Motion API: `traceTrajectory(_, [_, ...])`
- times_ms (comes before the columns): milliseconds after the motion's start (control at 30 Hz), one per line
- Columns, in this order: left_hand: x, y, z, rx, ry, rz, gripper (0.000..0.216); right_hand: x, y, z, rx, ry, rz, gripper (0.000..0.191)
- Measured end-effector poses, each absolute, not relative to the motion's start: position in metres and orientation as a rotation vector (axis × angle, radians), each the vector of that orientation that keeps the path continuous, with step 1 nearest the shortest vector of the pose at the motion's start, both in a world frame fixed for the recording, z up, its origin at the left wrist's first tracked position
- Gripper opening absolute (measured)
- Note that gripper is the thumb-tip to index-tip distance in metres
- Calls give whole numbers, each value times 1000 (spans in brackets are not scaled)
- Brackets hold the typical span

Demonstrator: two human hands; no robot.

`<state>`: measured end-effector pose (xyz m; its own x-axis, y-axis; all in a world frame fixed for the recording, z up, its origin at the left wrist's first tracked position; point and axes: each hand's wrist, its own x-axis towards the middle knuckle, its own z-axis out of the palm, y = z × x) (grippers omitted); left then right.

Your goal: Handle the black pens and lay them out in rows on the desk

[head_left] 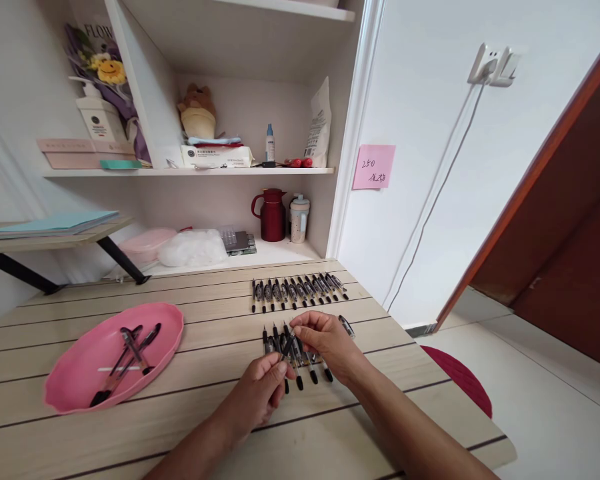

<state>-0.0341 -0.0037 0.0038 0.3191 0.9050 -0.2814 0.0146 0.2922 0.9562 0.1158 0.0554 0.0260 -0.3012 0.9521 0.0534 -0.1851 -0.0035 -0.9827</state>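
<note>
Between my two hands a black pen (287, 346) is held at a slant above the table. My left hand (261, 389) is closed round its lower part, thumb on top. At the upper end, my right hand (324, 339) pinches it with thumb and fingertips. Just beneath and behind the hands lies a near row of black pens (313, 375), partly hidden by them. Farther back is a longer row of several similar pens (300, 291), side by side, tips pointing away. A loose dark cap (347, 325) lies right of my right hand.
A pink tray (87, 347) with a few loose pens (130, 350) stands at the left of the striped wooden table (220, 440). Behind are a shelf, a red jug (273, 215) and a plastic bag (193, 249). A raised stand (123, 260) occupies the back left.
</note>
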Motion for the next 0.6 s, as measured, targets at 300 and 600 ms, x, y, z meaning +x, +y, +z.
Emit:
traceTrajectory(300, [-36, -2, -3, 1158, 1043, 804, 31, 120, 53, 22, -812, -1216, 1763, 27])
traceTrajectory(600, [-36, -2, -3, 1176, 1042, 814, 31, 118, 56, 12, -786, -1287, 1706, 27])
